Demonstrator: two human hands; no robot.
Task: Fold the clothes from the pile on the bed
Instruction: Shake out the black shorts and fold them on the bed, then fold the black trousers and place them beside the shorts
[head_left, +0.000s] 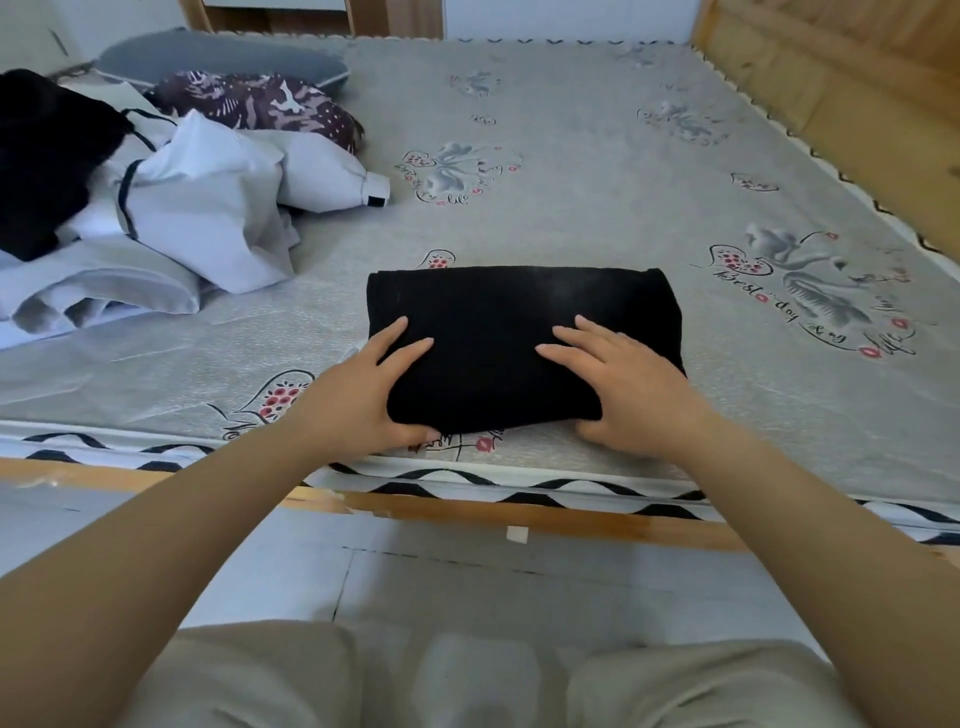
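A folded black garment (519, 332) lies as a thick rectangle on the grey printed mattress (597, 171), close to its near edge. My left hand (363, 389) holds the garment's near left corner, fingers on top and thumb under the edge. At the near right corner my right hand (623, 384) holds it the same way, fingers spread on top and thumb tucked at the edge. The pile of unfolded clothes (171, 218), white and pale grey with a black piece (47, 161), sits at the left of the bed.
A grey pillow (218, 57) and a purple patterned cushion (260, 104) lie at the far left. A wooden bed frame (831, 83) runs along the right side and the near edge. The tiled floor and my beige trousers fill the bottom.
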